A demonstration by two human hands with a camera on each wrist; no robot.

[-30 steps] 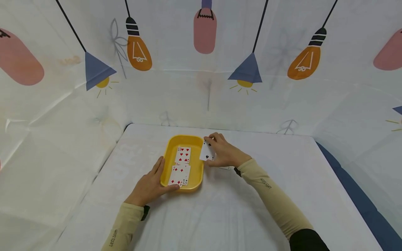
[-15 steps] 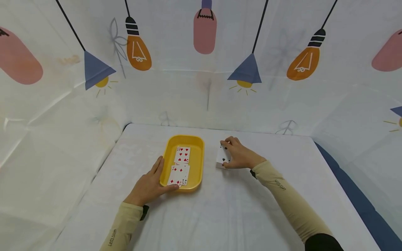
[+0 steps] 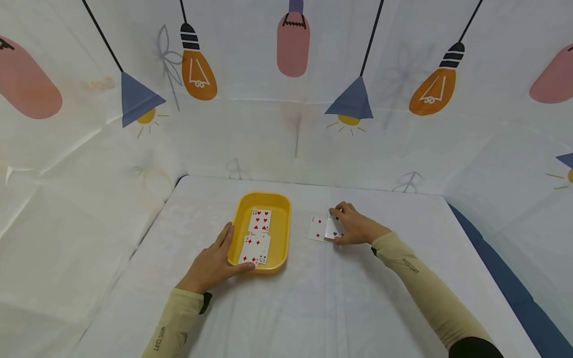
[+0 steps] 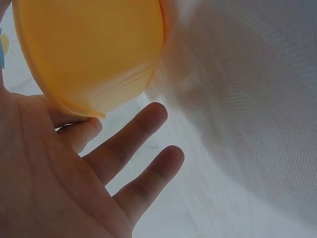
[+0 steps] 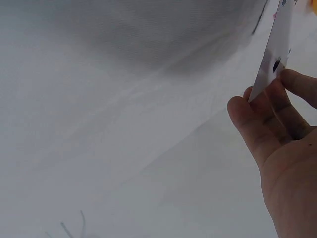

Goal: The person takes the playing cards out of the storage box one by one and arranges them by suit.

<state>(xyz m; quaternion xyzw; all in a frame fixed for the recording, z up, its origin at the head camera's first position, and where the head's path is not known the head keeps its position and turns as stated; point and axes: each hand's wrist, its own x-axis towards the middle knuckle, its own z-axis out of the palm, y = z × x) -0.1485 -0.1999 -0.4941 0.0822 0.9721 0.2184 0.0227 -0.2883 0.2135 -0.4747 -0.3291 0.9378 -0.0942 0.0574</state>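
tray [image 3: 284,226] sits left of centre on the table [image 3: 313,308], your left hand [image 3: 210,266] resting flat against its near rim. keep it steady there. right of the tray, your right hand [image 3: 355,227] pinches a black-suit card [image 3: 333,229] beside a diamond card [image 3: 318,227]; lay it flat, edges apart.

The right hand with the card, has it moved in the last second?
Yes. The right hand and its card have gone rightward, away from the yellow tray, which stayed put; a red card now lies between them.
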